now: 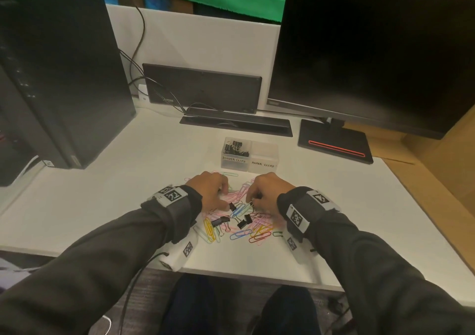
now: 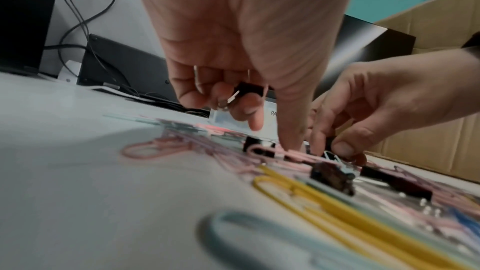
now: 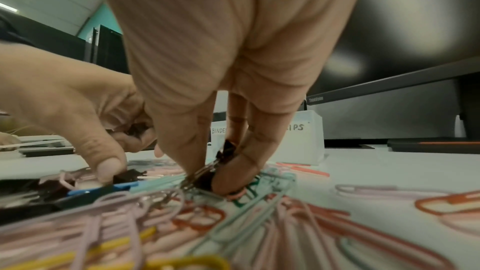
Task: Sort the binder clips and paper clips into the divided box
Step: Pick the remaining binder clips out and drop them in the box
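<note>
A clear divided box (image 1: 264, 163) stands past the pile; its BINDER CLIPS half holds several black clips (image 1: 235, 148), and the PAPER CLIPS half looks empty. Coloured paper clips (image 1: 258, 234) and black binder clips (image 1: 220, 221) lie mixed on the desk between my hands. My left hand (image 1: 226, 201) keeps a binder clip (image 2: 249, 89) tucked under its curled fingers, while its thumb presses another clip (image 3: 127, 175) in the pile. My right hand (image 1: 253, 201) pinches a binder clip (image 3: 205, 178) between thumb and fingers down in the pile.
A black computer tower (image 1: 56, 77) stands at the left and a monitor (image 1: 372, 59) with its base (image 1: 334, 144) at the right. A keyboard (image 1: 203, 87) leans on the back wall behind a black bar (image 1: 236, 123) with cables. Cardboard (image 1: 437, 159) borders the desk's right edge.
</note>
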Tool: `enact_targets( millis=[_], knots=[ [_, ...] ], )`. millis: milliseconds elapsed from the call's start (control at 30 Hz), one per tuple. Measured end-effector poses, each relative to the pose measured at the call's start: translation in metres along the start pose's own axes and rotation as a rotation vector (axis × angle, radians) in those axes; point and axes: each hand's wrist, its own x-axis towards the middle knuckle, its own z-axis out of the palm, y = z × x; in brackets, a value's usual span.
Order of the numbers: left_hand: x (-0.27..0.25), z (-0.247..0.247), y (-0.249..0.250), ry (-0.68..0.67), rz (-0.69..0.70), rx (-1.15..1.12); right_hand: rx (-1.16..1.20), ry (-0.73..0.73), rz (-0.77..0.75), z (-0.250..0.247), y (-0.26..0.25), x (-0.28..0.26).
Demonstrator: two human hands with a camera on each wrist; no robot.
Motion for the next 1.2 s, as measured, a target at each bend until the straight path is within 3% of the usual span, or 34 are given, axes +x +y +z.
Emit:
enact_targets(
  millis=[167, 433, 667, 833, 933, 1033, 1133, 1200],
  knots=[
    [-0.001, 0.002, -0.008, -0.035, -0.046, 0.177, 0.028, 0.025, 0.024, 0.004, 0.006, 0.000],
    [0.000, 0.003, -0.012, -0.094, 0.001, 0.063, 0.147, 0.124, 0.030, 0.005, 0.018, -0.004],
    [0.000, 0.002, -0.009, -0.079, 0.037, 0.151, 0.202, 0.201, 0.089, 0.002, 0.028, -0.007],
    [0.000, 0.002, -0.010, -0.037, 0.009, 0.155, 0.067, 0.060, 0.079, -0.015, 0.027, -0.011],
    [0.005, -0.007, -0.015, 0.077, -0.014, -0.084, -0.071, -0.034, 0.022, -0.015, 0.017, -0.010],
    [0.013, -0.022, -0.012, 0.132, -0.128, -0.602, -0.150, -0.081, 0.004, -0.009, 0.008, -0.004],
    [0.016, -0.033, -0.004, 0.105, -0.263, -1.229, -0.167, -0.066, -0.005, -0.008, 0.009, 0.003],
    [0.022, -0.039, -0.002, 0.040, -0.273, -1.436, -0.175, -0.049, 0.000, -0.009, 0.011, 0.004]
  ],
)
